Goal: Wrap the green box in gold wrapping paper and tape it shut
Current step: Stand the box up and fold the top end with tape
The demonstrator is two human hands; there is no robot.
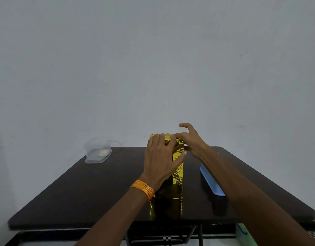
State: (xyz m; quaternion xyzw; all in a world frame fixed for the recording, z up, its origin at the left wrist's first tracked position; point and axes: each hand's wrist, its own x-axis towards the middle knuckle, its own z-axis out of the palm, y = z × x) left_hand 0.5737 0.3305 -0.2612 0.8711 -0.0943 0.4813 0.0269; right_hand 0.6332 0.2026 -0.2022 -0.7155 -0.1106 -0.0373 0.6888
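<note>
A long box covered in shiny gold wrapping paper [178,174] lies lengthwise in the middle of the dark table [100,189]. No green of the box shows under the paper. My left hand [160,157] lies flat on the far part of the box top, fingers straight and thumb spread to the right, pressing the paper down. My right hand [192,141] reaches in from the right to the far top edge. Its fingertips touch the paper there and its index finger is lifted. No tape can be made out.
A clear plastic container [98,150] with something pale inside stands at the table's back left. A light blue tray [212,181] lies right of the box, under my right forearm. A green object [243,233] shows below the table's front right edge. A plain wall is behind.
</note>
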